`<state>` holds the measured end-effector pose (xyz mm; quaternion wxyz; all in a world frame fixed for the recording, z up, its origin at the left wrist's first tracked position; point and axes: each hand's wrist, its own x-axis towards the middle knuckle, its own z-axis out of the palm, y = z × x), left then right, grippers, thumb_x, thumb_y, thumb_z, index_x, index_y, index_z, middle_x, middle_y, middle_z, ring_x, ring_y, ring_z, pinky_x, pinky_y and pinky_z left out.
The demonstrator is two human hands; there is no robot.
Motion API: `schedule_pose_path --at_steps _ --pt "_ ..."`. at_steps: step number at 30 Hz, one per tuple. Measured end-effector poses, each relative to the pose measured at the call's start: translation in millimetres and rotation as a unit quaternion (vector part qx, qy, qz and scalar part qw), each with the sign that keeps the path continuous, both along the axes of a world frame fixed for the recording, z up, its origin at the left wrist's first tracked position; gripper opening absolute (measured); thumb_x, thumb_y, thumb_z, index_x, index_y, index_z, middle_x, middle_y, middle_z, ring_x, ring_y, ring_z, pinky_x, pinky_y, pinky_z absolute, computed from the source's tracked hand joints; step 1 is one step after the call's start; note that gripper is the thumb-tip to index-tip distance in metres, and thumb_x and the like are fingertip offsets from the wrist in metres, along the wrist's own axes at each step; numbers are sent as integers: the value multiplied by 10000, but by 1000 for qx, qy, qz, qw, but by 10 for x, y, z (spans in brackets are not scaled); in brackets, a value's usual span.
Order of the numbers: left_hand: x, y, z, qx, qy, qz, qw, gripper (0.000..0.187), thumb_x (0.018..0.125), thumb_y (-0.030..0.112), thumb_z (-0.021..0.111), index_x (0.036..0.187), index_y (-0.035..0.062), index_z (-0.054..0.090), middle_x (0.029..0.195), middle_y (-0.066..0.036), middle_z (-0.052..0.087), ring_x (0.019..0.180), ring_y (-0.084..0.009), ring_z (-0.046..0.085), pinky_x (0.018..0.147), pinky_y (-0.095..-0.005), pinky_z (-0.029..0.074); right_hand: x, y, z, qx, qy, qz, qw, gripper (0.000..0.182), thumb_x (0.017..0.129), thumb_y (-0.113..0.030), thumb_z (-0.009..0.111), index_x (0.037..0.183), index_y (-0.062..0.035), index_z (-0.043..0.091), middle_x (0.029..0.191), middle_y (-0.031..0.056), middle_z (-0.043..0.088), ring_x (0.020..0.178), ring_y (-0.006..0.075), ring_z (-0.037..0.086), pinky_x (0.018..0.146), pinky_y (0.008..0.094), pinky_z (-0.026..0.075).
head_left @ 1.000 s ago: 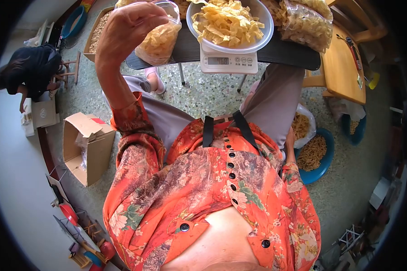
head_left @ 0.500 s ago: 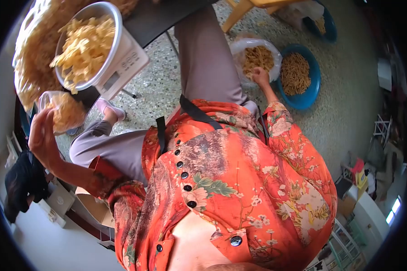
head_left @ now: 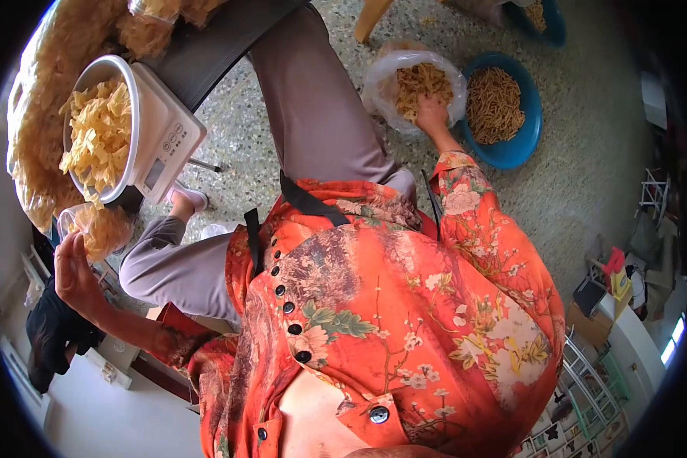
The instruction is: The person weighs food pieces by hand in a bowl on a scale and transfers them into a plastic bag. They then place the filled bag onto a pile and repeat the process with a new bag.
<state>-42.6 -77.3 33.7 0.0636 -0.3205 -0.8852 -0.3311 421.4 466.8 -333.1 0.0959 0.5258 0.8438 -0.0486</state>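
My left hand (head_left: 78,276) has its fingers closed at the mouth of a small clear plastic bag (head_left: 105,230) with yellowish dried pieces inside. Just above that bag, a white bowl (head_left: 135,126) heaped with pale yellow flat pieces (head_left: 99,133) rests on a white digital scale (head_left: 168,145). On the other side, my right hand (head_left: 433,114) reaches into an open white plastic bag (head_left: 380,88) on the floor. Its fingertips are sunk among yellow-brown dried pieces (head_left: 421,80), so their grip is hidden.
Beside the floor bag stands a blue basin (head_left: 533,122) of brown stick-shaped pieces; another blue basin (head_left: 556,27) lies farther off. A large filled clear bag (head_left: 42,114) and a dark tabletop (head_left: 214,46) flank the scale. A wooden leg (head_left: 370,19) stands near the floor bag.
My right hand has gone from above the dried pieces to fingertips in among them. My left hand still holds the small bag. The whole view has shifted a little.
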Motion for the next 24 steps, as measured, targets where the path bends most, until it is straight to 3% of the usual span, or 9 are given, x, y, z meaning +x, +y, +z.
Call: schedule_pose_path --at_steps 1,5,7,10,17,19,24 --pt "15 13 6 5 -13 13 1000 147 985 77 696 1097 -5 743 996 -12 698 952 -93 614 888 -243 492 -4 -1 -10 -12 -21 4 1000 520 872 -177 668 1377 -235 557 1338 244 494 1149 496 564 932 557 509" --pt "-6 51 43 1 -31 17 999 155 989 99 697 1099 -1 744 994 0 691 953 -88 607 888 -234 481 -20 90 -132 5 -39 19 999 578 876 -171 665 1427 -272 519 1350 234 473 1180 492 541 889 590 517" --pt "-37 45 44 -7 -39 27 999 161 991 103 696 1103 -5 741 992 5 689 962 -86 605 902 -238 476 -64 160 -212 66 22 87 994 604 876 -160 661 1440 -316 514 1339 226 469 1182 484 542 827 591 536" --pt "-51 5 73 17 -46 8 999 164 992 99 695 1107 -10 737 1000 0 690 967 -85 607 912 -243 479 -170 60 -199 84 48 99 990 573 874 -149 652 1404 -341 551 1344 213 470 1177 484 542 803 590 542" --pt "-138 -125 38 -9 -39 20 999 174 992 106 697 1109 -17 732 1025 -13 700 984 -89 614 928 -248 482 -55 373 -493 20 91 144 985 547 866 -134 642 1371 -334 577 1322 218 507 1100 458 627 856 569 541" --pt "-138 -123 42 12 -56 17 998 183 992 124 703 1108 -15 733 1014 -12 705 975 -90 617 924 -250 485 -50 393 -420 -12 159 115 980 496 867 -141 638 1334 -304 606 1295 223 521 1061 446 656 885 545 540" --pt "-119 -134 37 10 -43 26 999 188 994 138 704 1107 -10 733 992 -8 703 957 -90 618 913 -250 487 -358 78 24 -5 103 70 992 429 866 -151 637 1275 -278 655 1304 219 511 1066 458 650 899 535 538"
